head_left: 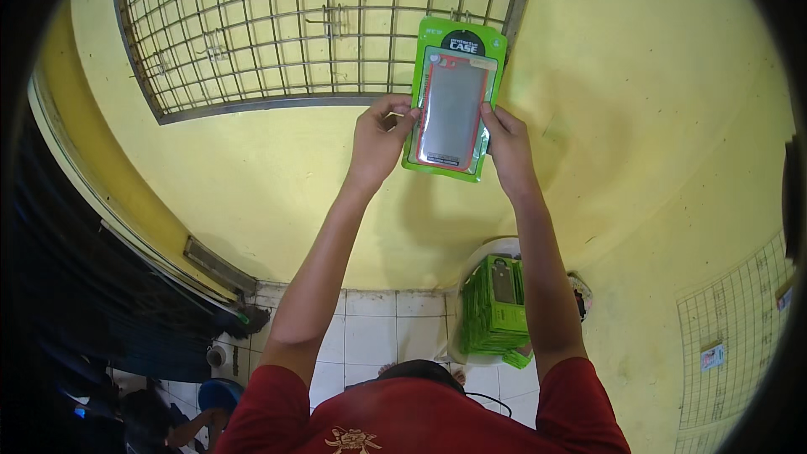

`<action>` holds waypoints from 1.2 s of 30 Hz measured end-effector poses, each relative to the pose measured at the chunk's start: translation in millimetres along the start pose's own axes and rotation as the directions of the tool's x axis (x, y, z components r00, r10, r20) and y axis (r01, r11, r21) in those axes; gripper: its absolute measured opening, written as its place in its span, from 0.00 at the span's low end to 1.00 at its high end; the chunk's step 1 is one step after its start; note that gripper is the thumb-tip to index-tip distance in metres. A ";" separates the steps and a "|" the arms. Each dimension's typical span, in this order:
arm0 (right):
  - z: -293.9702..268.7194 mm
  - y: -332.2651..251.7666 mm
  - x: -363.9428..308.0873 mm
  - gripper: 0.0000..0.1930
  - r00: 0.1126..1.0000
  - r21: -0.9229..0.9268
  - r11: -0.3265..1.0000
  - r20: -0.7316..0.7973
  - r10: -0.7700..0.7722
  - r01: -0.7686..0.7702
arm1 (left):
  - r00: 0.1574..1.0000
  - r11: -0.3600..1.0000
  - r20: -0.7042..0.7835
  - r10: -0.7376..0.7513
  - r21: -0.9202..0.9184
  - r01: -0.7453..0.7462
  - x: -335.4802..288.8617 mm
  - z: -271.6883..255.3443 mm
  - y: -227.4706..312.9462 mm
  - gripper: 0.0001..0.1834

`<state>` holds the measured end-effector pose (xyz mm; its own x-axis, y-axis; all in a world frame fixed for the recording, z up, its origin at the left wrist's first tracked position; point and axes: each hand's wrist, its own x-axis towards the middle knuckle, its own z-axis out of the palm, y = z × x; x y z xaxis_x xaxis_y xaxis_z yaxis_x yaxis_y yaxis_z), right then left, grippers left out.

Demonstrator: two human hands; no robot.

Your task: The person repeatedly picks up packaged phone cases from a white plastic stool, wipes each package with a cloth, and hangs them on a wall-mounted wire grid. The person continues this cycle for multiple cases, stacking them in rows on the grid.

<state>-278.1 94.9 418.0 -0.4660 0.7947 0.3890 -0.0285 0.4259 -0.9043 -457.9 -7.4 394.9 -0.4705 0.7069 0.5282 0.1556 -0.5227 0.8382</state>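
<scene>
A green-edged package with a clear window [455, 122] is held upright between my hands, against the lower right part of a wire grid [336, 59]. Inside it shows a phone case with a red rim and a greyish see-through back. My left hand [378, 141] pinches the package's left edge, fingers curled. On the opposite edge, my right hand [511, 151] has its thumb on the front, the other fingers mostly hidden behind. Metal prongs [459, 15] stick up just above the package's top edge; whether it hangs on them I cannot tell.
Bare hooks [330, 21] jut from the grid on the yellow wall. Below my right forearm stands a pale tub [496, 249] packed with several similar green packages [492, 311]. A second wire grid [740, 328] is at right. Another person [155, 420] is at lower left.
</scene>
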 end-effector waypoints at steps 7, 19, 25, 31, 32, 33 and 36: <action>-0.8 4.9 -6.5 0.21 0.997 -0.160 0.987 -0.082 -0.013 0.000 | 1.000 0.992 -0.006 -0.009 0.122 0.010 -5.5 1.4 -10.4 0.09; -24.3 61.9 -82.7 0.15 0.991 0.000 0.997 -0.111 0.076 -0.076 | 0.965 0.946 -0.109 -0.238 0.199 0.255 -80.6 -16.8 -54.1 0.14; -75.5 146.3 -176.9 0.15 0.944 -0.021 0.944 -0.020 0.329 -0.330 | 0.881 0.881 0.010 -0.473 -0.006 0.473 -177.5 6.9 -111.4 0.12; -133.6 207.5 -261.3 0.17 0.773 0.064 0.776 -0.074 0.631 -0.627 | 0.706 0.713 0.114 -0.699 0.037 0.700 -260.1 74.7 -164.8 0.13; -145.8 214.5 -271.6 0.18 0.751 0.083 0.754 -0.073 0.656 -0.651 | 0.692 0.703 0.133 -0.709 0.064 0.708 -271.6 85.9 -172.0 0.14; -158.1 221.6 -280.1 0.18 0.727 0.117 0.729 -0.064 0.684 -0.675 | 0.668 0.681 0.142 -0.731 0.098 0.725 -281.8 97.1 -179.0 0.14; -194.2 245.9 -299.5 0.18 0.660 0.159 0.661 -0.066 0.748 -0.733 | 0.634 0.656 0.170 -0.755 0.167 0.736 -306.9 130.1 -199.5 0.15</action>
<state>26.2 45.5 113.3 -0.2705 0.8720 -0.4080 0.1824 -0.3697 -0.9111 -231.5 -58.1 83.3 -0.2679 0.9234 -0.2749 -0.0992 0.2573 0.9612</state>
